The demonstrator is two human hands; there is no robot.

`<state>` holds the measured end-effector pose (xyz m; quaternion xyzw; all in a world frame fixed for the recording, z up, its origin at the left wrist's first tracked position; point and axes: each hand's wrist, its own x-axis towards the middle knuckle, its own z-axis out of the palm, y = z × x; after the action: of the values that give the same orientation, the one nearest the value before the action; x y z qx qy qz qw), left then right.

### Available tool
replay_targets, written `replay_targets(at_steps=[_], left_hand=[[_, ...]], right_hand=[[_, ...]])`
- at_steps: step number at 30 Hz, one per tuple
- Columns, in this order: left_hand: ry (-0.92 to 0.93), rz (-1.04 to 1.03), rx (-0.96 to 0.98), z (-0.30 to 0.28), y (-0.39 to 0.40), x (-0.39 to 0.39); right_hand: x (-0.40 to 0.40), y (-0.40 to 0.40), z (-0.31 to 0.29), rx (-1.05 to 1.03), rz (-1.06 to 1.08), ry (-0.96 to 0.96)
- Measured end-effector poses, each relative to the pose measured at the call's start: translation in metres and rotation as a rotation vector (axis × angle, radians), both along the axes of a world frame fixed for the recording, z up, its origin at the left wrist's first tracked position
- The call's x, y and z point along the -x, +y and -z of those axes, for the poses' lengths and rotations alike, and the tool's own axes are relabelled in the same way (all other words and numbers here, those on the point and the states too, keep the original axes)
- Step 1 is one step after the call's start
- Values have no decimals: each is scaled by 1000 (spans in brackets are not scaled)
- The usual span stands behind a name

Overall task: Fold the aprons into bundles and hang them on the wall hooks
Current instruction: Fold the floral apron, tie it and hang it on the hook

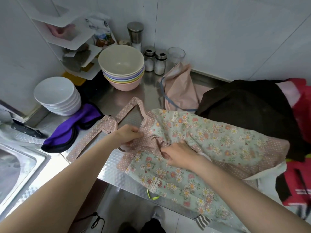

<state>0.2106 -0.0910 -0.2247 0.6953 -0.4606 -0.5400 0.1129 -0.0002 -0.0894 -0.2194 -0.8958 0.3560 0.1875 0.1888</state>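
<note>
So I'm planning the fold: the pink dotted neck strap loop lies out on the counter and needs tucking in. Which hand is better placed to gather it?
Probably the left hand: it grips the floral apron right beside the pink dotted neck strap loop. The right hand pinches cloth farther away.

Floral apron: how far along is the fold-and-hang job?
Done: nothing visibly; no bundle or hook is in view. In hand: the floral apron lies spread on the steel counter, left hand and right hand both pinching its dotted pink top by the neck strap. Left: bundling it, then the peach apron and the dark cloth, then hanging.
</note>
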Motion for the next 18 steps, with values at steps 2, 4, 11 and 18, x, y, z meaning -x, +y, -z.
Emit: replay_targets(at_steps=[2, 4, 11, 18], left_hand=[[201, -91, -113, -2, 5, 0], [316, -78, -214, -4, 10, -5], [-70, -32, -100, 4, 27, -43], [-264, -145, 71, 0, 16, -62]], right_hand=[[4, 2, 2, -53, 20, -2], [1, 7, 6, -82, 48, -20], [-46, 24, 15, -34, 78, -129], [-62, 27, 9, 25, -8, -11]])
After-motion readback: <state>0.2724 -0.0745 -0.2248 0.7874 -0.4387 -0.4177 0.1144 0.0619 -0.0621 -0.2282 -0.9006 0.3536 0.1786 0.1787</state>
